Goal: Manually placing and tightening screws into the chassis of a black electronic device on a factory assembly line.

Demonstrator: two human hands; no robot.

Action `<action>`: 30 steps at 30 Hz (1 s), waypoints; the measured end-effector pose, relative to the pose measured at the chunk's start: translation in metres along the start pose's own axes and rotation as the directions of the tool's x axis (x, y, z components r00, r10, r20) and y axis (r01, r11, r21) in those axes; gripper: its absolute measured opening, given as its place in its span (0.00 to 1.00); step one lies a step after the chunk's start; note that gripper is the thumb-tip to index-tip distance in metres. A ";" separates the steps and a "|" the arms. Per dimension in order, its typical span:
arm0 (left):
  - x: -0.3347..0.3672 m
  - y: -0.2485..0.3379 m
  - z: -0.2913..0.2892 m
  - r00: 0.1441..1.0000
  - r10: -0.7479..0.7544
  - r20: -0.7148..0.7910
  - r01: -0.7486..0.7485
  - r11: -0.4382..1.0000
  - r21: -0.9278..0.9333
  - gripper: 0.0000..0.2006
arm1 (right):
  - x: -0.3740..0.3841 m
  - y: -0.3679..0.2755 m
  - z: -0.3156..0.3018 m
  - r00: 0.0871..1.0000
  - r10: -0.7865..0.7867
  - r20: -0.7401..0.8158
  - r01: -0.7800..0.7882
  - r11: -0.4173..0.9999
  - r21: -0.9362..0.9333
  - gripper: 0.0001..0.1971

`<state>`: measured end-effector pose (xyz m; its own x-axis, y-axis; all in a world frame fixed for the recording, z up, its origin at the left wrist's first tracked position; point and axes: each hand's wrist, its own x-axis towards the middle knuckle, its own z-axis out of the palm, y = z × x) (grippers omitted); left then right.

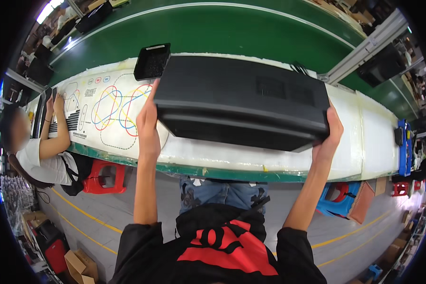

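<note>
A large black box-shaped housing [241, 104] spans the space between my two hands, over the white-topped workbench [194, 154]. Two darker rectangular patches show on its upper face, toward the right. My left hand [148, 124] grips the housing's left end, with the fingers pressed along that side. At the opposite end, my right hand [332, 130] clasps the lower right corner, its fingers partly hidden behind the housing. Whether the underside touches the bench cannot be made out. Just beyond its far left corner stands a black tray [138, 71] holding small dark pieces.
Dark cables [300, 70] lie behind the housing. A green conveyor belt [199, 35] runs along the far side. At the left, a co-worker [38, 151] sits holding a dark part. A blue bin [404, 146] stands at the bench's right end; red [106, 177] and blue [336, 201] stools are below.
</note>
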<state>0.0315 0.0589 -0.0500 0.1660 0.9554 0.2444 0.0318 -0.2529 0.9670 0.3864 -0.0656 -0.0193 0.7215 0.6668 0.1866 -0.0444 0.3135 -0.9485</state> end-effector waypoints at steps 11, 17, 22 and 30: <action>0.081 -0.031 -0.036 0.999 0.032 -0.040 -0.027 0.993 0.116 0.19 | -0.009 0.055 -0.072 0.969 0.079 -0.232 -0.064 0.995 0.070 0.25; 0.204 -0.109 -0.047 0.906 0.145 0.398 -0.422 0.413 0.807 0.17 | -0.005 0.176 -0.147 0.962 -0.192 -0.193 0.122 0.939 -0.321 0.23; 0.205 -0.110 -0.054 0.895 0.239 0.376 -0.446 0.453 0.772 0.10 | -0.014 0.131 -0.099 0.962 -0.151 -0.227 0.071 0.942 -0.327 0.13; 0.206 -0.095 -0.038 0.970 0.139 0.201 -0.243 0.626 0.741 0.06 | -0.014 0.110 -0.093 0.963 -0.153 -0.221 0.076 0.943 -0.324 0.08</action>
<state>0.0252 0.2851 -0.0887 0.3635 0.8605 0.3569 0.7099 -0.5040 0.4920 0.4359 -0.1035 -0.1505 0.8545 0.4447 0.2686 0.2365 0.1272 -0.9633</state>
